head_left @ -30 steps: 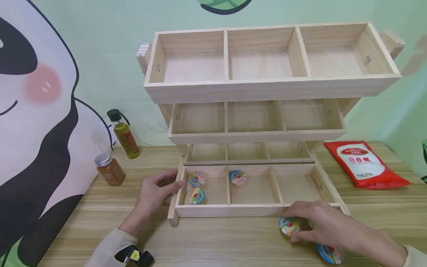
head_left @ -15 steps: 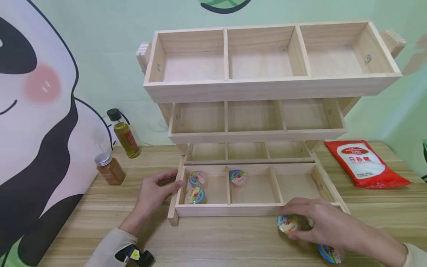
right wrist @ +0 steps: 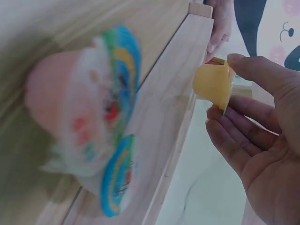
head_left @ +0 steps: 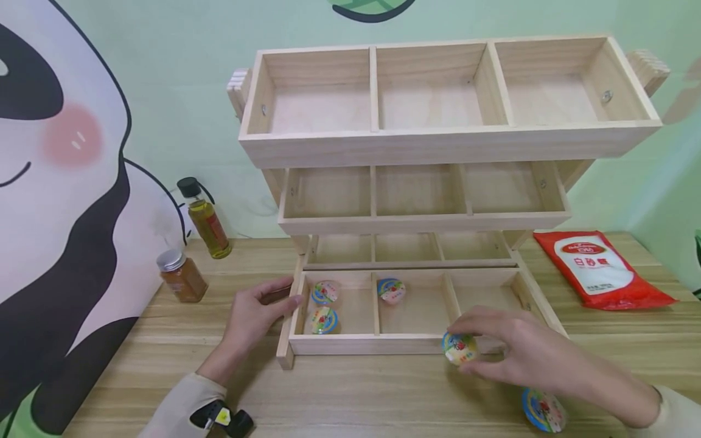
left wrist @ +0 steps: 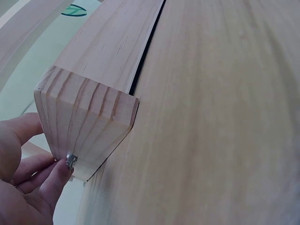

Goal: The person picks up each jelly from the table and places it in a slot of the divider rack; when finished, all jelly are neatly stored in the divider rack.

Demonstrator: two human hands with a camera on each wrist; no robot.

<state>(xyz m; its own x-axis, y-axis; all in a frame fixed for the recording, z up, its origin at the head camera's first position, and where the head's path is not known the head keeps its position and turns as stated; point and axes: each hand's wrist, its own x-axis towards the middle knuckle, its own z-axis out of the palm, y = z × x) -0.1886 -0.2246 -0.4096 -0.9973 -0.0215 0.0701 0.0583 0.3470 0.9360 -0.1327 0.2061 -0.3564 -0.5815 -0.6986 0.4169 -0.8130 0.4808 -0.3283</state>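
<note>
My right hand point(head_left: 523, 353) pinches a small jelly cup point(head_left: 459, 348) just in front of the tiered wooden rack's bottom tray point(head_left: 378, 347). In the right wrist view the held cup shows yellow contents, with the thumb on one side and fingertips on the other. My left hand point(head_left: 249, 322) grips the left end of the wooden rack point(left wrist: 89, 108), its thumb beside a metal bolt point(left wrist: 71, 161). Two jelly cups, one pink-lidded point(head_left: 325, 292) and one yellow-lidded point(head_left: 325, 320), sit in the tray's left compartment. Another jelly cup point(head_left: 391, 291) sits in the middle one.
A pink jelly cup point(head_left: 543, 409) lies on the table below my right wrist; the right wrist view shows another jelly cup point(right wrist: 118, 177) beside it. An oil bottle point(head_left: 209, 228) and a spice jar point(head_left: 182, 277) stand left. A red-and-white bag point(head_left: 599, 271) lies right.
My right hand has moved left and slightly up with the yellow jelly cup, now overlapping the tray's front edge. The left hand stays on the rack.
</note>
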